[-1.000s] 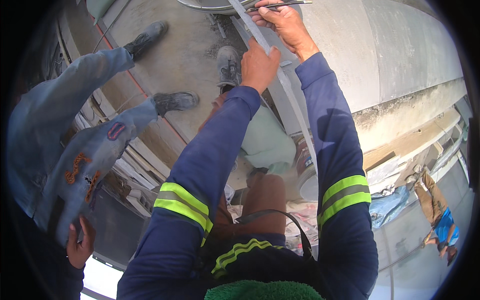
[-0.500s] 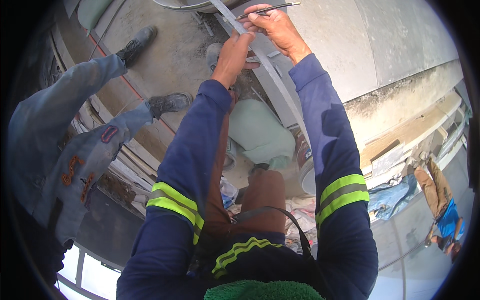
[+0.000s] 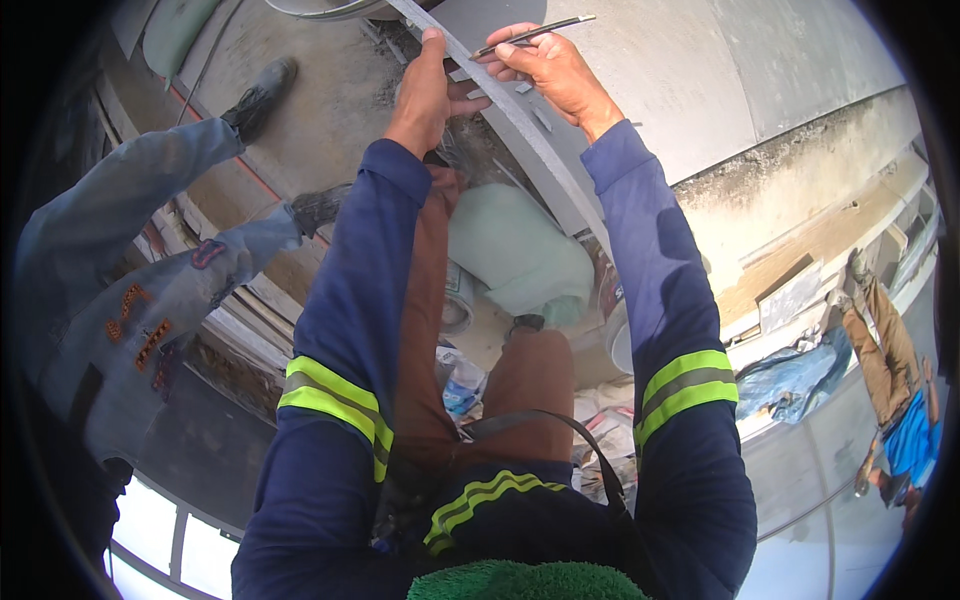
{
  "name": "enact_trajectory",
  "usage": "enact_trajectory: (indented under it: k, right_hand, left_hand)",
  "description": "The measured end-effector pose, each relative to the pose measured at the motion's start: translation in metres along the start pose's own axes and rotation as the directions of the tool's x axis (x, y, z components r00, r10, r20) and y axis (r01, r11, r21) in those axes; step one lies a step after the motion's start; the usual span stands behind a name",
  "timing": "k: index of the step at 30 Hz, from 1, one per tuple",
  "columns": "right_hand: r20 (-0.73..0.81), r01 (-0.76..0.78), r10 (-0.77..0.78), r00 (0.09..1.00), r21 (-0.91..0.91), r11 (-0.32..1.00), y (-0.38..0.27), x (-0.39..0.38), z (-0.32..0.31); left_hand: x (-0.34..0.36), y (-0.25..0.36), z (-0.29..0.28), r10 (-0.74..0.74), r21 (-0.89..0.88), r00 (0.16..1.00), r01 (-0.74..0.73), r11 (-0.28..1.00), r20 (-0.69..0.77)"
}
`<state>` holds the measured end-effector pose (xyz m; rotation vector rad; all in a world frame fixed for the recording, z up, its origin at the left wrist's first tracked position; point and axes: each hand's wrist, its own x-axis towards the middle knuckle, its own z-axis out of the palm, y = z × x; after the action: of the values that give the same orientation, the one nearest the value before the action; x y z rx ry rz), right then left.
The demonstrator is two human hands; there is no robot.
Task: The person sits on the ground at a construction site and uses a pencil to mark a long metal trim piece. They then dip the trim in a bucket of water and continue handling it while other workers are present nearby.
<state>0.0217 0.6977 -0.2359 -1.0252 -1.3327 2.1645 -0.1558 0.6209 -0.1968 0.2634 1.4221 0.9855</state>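
My left hand [image 3: 425, 95] grips a long, narrow grey strip [image 3: 550, 161], with the thumb lying along its side and the fingers partly hidden behind it. The strip runs diagonally from the top centre down behind my right forearm. Just right of my left hand, my right hand [image 3: 540, 70] pinches a thin dark pencil [image 3: 560, 24], its point at the strip.
A co-worker's jeans and boots [image 3: 140, 200] are at left; another person [image 3: 885, 390] is at far right. Below the strip lie a pale green sack [image 3: 510, 245] and buckets [image 3: 457, 305]. Grey panels [image 3: 790, 50] fill the upper right; a round rim [image 3: 310, 10] is at top.
My left hand has moved left and up along the strip, its thumb now raised. The pencil and right hand have shifted slightly down. The co-worker's hand at lower left has left view.
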Motion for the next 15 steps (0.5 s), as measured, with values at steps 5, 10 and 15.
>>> enact_trajectory:
  k: [5, 10, 15]
  right_hand:
    - [-0.017, -0.028, 0.029, 0.999, 0.023, 0.999, 0.011, -0.042, -0.012]
    - [-0.023, -0.031, 0.031, 0.999, 0.034, 0.999, 0.026, -0.078, -0.021]
    - [-0.064, -0.038, 0.043, 0.997, 0.076, 0.996, 0.036, -0.106, -0.03]
  left_hand:
    - [-0.002, -0.004, 0.004, -0.01, 0.017, 1.0, 0.01, 1.0, -0.014]
    - [-0.005, -0.013, 0.01, 0.028, 0.018, 0.999, -0.028, 0.999, -0.04]
    - [-0.014, -0.023, 0.023, 0.039, 0.013, 0.999, -0.038, 0.999, -0.02]
